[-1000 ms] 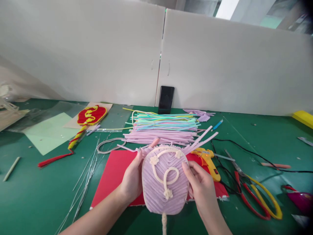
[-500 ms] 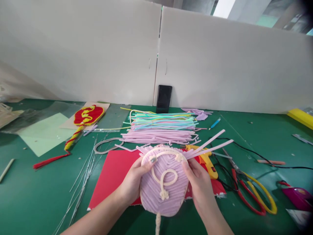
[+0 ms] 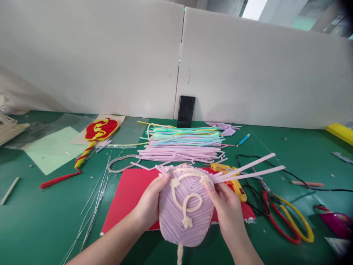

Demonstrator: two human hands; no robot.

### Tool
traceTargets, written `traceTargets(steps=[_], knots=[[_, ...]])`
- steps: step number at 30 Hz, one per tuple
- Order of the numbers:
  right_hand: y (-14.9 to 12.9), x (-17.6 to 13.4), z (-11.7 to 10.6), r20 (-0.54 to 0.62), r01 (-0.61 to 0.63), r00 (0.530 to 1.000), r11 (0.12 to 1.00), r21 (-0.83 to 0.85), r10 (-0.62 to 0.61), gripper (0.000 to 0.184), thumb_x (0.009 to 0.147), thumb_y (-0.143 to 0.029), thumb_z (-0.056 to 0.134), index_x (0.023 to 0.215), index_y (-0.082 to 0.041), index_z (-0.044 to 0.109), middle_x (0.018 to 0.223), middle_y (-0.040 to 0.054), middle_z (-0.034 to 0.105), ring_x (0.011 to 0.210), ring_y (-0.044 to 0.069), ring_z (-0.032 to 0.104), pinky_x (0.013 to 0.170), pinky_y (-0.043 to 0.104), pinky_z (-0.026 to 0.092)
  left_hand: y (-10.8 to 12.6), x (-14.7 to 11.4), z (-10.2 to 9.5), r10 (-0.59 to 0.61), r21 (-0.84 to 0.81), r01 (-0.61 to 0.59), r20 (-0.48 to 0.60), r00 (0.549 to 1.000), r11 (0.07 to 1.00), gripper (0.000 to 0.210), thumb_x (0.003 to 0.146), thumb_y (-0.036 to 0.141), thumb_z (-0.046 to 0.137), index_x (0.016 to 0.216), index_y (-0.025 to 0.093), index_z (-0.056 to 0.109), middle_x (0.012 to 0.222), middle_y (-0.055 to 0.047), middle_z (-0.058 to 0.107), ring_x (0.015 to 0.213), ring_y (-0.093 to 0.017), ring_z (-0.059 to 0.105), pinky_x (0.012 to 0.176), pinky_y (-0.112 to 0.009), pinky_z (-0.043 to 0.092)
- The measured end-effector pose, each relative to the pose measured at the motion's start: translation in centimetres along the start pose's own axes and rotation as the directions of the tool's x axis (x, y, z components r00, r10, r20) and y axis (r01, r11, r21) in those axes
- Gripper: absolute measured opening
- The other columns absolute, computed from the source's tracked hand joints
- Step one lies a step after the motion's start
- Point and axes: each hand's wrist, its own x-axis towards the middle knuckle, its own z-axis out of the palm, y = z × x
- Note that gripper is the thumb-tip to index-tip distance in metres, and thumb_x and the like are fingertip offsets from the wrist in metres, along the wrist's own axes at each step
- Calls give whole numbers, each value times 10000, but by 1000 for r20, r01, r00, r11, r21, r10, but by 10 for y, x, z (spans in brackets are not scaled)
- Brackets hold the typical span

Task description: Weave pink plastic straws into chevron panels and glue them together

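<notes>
Together, our left hand [image 3: 150,201] and right hand [image 3: 226,202] hold a rounded lilac fuzzy fan [image 3: 191,203], twisted cream handle [image 3: 180,253] toward us, end cropped.

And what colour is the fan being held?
The fan is lilac with cream decoration, seen in the head view.

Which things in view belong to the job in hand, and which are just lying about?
In hand, or probably supplies:
rounded lilac fuzzy fan, between left hand and right hand
two long lilac fuzzy strips
pile of pastel fuzzy strips
yellow plastic glue gun

Apparently just lying about:
black rectangular phone
pale green paper-like sheet
</notes>
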Motion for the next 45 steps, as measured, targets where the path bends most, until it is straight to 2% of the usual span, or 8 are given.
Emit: traceTargets(steps=[5, 9, 13, 16, 19, 23, 35, 45], knots=[[1, 0, -1, 9, 15, 1000, 1000, -1, -15, 276, 678, -371, 680, 883, -188, 696, 886, 79, 702, 976, 272, 604, 780, 361, 524, -2, -2, -2, 30, 90, -25, -57, 998, 996, 360, 801, 296, 568, 1107, 110, 614, 916, -128, 713, 850, -274, 663, 818, -377, 492], [5, 2, -2, 13, 1, 1000, 1000, 4, -1, 297, 670, -398, 675, 884, -193, 695, 883, 77, 699, 932, 261, 614, 771, 355, 516, -2, -4, 1, 29, 187, -19, -53, 998, 982, 316, 704, 221, 682, 996, 99, 666, 809, -121, 725, 736, -262, 678, 723, -350, 520], [7, 4, -2, 18, -5, 1000, 999, -41, 5, 341, 648, -438, 675, 863, -174, 684, 800, 69, 682, 797, 235, 614, 690, 327, 508, -1, -4, 2, 44, 208, -30, -65, 997, 978, 287, 723, 210, 667, 992, 113, 662, 842, -119, 722, 763, -257, 675, 699, -332, 524], [7, 3, -2, 56, 22, 998, 990, -141, -14, 301, 674, -467, 644, 728, -171, 645, 695, 31, 622, 692, 187, 560, 627, 278, 463, -1, -2, 1, 75, 217, -53, -94, 993, 975, 284, 742, 210, 648, 1011, 121, 652, 885, -119, 717, 806, -260, 669, 691, -312, 522], [7, 2, -4, 96, 44, 995, 979, -200, -25, 328, 708, -485, 607, 610, -177, 551, 596, -10, 513, 621, 145, 481, 588, 244, 404, -1, -2, 0, 77, 210, -56, -95, 992, 976, 279, 759, 206, 628, 1026, 127, 644, 920, -119, 712, 838, -261, 664, 702, -308, 520], [9, 0, -7, 106, 60, 994, 975, -214, -38, 369, 725, -509, 578, 580, -185, 478, 571, -29, 429, 568, 120, 399, 520, 225, 339, -2, -2, 0, 63, 184, -50, -66, 996, 982, 289, 765, 217, 618, 1039, 126, 640, 942, -126, 707, 865, -273, 657, 735, -331, 515], [11, -1, -7, 82, 64, 996, 970, -235, -45, 375, 734, -507, 564, 584, -190, 428, 566, -42, 369, 550, 110, 348, 483, 215, 294, -5, -2, -1, 35, 115, -29, -46, 998, 993, 281, 747, 232, 641, 993, 97, 655, 874, -130, 717, 804, -252, 670, 724, -311, 522], [14, 3, -9, 82, 28, 997, 981, -190, -13, 333, 726, -480, 594, 602, -189, 490, 593, -27, 438, 589, 126, 406, 520, 231, 335, -8, -2, -4, 20, 58, -19, -26, 999, 998, 250, 754, 222, 629, 965, 95, 667, 843, -129, 719, 857, -278, 659, 735, -327, 522]])
